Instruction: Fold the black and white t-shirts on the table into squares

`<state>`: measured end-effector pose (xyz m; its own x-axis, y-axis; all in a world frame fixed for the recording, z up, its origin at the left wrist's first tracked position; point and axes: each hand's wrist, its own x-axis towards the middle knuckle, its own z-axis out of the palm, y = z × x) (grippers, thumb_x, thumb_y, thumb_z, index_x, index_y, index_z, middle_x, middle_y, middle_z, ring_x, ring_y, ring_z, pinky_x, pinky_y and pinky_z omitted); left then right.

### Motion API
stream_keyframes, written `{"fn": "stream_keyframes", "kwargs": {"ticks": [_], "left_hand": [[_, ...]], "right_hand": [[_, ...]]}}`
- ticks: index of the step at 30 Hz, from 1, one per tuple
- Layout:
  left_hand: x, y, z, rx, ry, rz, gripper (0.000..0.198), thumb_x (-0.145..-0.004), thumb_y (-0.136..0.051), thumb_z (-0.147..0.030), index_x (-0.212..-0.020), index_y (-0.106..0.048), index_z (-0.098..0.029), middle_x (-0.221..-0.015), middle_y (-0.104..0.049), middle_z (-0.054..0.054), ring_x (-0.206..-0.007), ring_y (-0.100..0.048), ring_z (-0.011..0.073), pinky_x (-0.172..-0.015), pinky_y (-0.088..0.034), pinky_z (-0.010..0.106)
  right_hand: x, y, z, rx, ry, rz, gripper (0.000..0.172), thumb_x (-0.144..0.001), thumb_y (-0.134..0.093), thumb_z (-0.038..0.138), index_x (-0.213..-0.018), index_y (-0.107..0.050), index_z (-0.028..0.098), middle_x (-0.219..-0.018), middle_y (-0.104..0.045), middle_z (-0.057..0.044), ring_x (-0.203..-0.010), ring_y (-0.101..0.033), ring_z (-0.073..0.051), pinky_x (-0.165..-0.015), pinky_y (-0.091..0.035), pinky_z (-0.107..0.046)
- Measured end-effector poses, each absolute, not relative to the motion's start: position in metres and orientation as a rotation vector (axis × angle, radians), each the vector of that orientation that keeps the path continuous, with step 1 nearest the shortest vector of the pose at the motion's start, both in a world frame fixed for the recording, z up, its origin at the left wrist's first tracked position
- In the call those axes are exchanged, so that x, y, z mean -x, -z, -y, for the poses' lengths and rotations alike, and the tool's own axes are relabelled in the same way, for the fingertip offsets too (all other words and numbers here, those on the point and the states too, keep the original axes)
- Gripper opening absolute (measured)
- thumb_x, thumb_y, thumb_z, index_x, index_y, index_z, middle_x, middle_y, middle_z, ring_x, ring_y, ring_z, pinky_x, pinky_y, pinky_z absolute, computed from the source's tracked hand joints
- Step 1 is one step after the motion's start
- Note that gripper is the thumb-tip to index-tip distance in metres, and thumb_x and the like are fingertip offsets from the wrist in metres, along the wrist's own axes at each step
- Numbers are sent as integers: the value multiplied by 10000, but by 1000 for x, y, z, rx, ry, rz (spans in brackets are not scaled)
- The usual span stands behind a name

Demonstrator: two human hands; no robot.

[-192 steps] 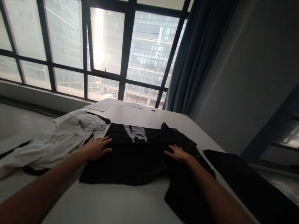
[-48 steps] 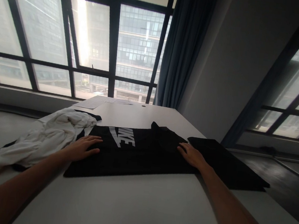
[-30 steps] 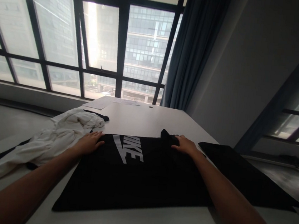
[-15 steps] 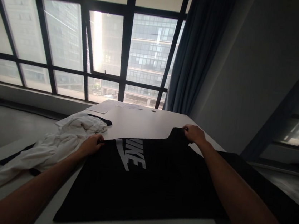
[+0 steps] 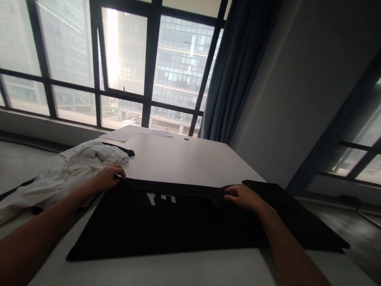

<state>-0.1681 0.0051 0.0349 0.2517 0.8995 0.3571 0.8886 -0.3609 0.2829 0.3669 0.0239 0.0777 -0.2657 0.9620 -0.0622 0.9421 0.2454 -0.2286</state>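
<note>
A black T-shirt (image 5: 166, 232) with a white print lies across the table in front of me, its far part folded over toward me. Only small pieces of the print show below the fold. My left hand (image 5: 108, 177) has its fingers closed on the far left corner of the shirt, beside the crumpled white garment (image 5: 70, 170). At the right end of the fold, my right hand (image 5: 244, 197) pinches the black cloth; its fingertips are dark and partly hidden against the fabric.
The white table (image 5: 191, 161) stretches away toward the window (image 5: 182, 64). Sheets of paper (image 5: 119, 133) lie at its far left. More black cloth (image 5: 299, 215) lies to the right, past my right forearm. A blue curtain (image 5: 240, 66) hangs beyond the table.
Both hands have brought the shirt's far edge over toward me, covering most of the print. My right hand has come lower and nearer. The view has turned slightly right.
</note>
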Motion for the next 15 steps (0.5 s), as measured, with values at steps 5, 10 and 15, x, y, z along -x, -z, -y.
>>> {"fn": "stream_keyframes", "kwargs": {"ticks": [5, 10, 15], "left_hand": [[172, -30, -2, -2494, -770, -1711, 131, -698, -581, -286, -793, -643, -220, -899, -676, 35, -889, -620, 229, -838, -479, 339], [173, -35, 2, -2502, -890, -1616, 177, -767, -554, -367, -836, -627, -221, -882, -684, 27, -858, -620, 214, -814, -466, 320], [170, -39, 5, -2461, -882, -1663, 222, -770, -540, -402, -818, -635, -208, -846, -692, 38, -816, -629, 222, -788, -470, 334]], "right_hand": [[-359, -72, -13, 1592, -483, 2475, 541, -752, -681, 501, -1194, -693, 190, -1287, -624, -118, -1171, -581, -295, -1021, -444, -384], [-347, -74, 10, 1634, -557, 2498, 547, -631, -796, 394, -1129, -696, 192, -1119, -676, -95, -1002, -635, -268, -850, -506, -332], [-337, -72, 7, 1551, -315, 2494, 217, -762, -558, 183, -908, -717, 190, -926, -710, -59, -821, -642, -204, -751, -478, -296]]}}
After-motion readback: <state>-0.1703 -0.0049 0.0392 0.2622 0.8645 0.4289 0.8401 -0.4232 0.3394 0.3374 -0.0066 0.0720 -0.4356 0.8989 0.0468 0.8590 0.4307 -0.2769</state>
